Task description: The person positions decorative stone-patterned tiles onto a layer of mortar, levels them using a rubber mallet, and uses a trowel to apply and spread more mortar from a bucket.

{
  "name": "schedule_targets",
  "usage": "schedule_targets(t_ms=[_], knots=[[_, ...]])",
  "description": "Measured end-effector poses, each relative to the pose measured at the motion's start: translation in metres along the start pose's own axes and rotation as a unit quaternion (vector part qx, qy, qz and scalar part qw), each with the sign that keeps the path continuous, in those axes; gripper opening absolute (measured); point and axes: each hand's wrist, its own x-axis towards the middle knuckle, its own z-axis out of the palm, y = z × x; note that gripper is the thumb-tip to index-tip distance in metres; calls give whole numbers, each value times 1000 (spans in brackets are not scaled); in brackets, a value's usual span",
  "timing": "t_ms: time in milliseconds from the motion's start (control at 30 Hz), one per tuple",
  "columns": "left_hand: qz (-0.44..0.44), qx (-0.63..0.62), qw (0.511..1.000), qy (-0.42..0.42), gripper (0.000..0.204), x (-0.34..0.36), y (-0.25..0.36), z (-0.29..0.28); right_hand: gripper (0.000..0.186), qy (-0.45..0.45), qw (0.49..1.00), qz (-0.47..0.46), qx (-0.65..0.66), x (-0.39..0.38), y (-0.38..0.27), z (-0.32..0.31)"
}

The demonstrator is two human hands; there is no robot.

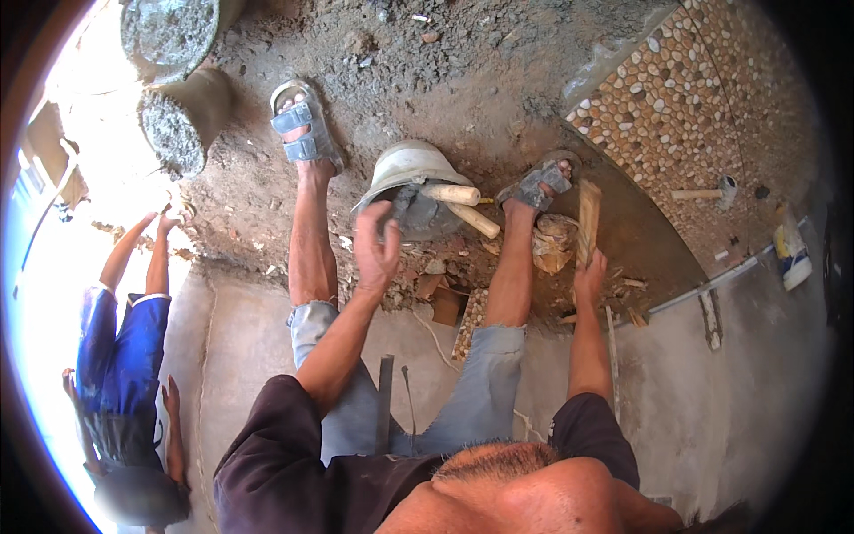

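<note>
My left hand (375, 249) hovers just in front of a pale, rounded bucket (414, 160), fingers apart and nothing visible in them. Grey wet mix shows inside the bucket, and two tools with wooden handles (452, 194) stick out over its right side. What is at the other end of those handles is hidden. Out to the right, my right hand (590, 276) is closed around the lower end of a short wooden board (589, 218), which stands upright past my right foot. Beside that board lies a crumpled brownish bag (555, 242).
Two containers of grey mortar (171, 133) stand at the far left. Pebble-patterned tiles (663, 98) cover the far right, with a wooden-handled mallet (698, 193) lying there. Another person in blue shorts (124, 347) is at the left. Rubble and wood scraps (633, 283) lie along the wall's foot.
</note>
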Motion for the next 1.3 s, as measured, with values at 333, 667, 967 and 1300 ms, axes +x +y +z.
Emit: schedule_targets(t_ms=[333, 667, 967, 1300], knots=[[-206, 75, 973, -65, 53, -10, -98, -17, 49, -59, 992, -51, 99, 24, 12, 38], [-297, -161, 922, -187, 37, -75, 13, -14, 65, -272, 958, -62, 63, -23, -175, 90], [-313, -144, 921, -181, 36, -58, 91, -32, 51, -196, 967, -109, 119, -31, -207, 72], [-272, -297, 890, -213, 26, -42, 137, -118, 43, -36, 978, -181, 95, -57, -230, 8]])
